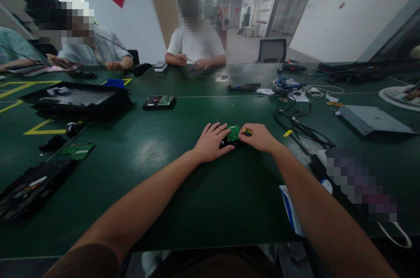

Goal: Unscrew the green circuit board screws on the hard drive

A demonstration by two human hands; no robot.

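A black hard drive with a green circuit board (233,134) lies on the dark green table (183,190) straight ahead of me. My left hand (211,141) rests on its left side, fingers curled over the edge and holding it down. My right hand (259,137) is closed around a small tool with a black and yellow handle (247,131), its end at the drive's right edge. Most of the drive is hidden under both hands.
A second hard drive (159,102) lies farther back on the left. A black tray (74,99), loose boards (78,151) and dark parts (31,188) sit at the left. Tangled cables (300,127) and a grey case (372,119) are at the right. Two people sit across the table.
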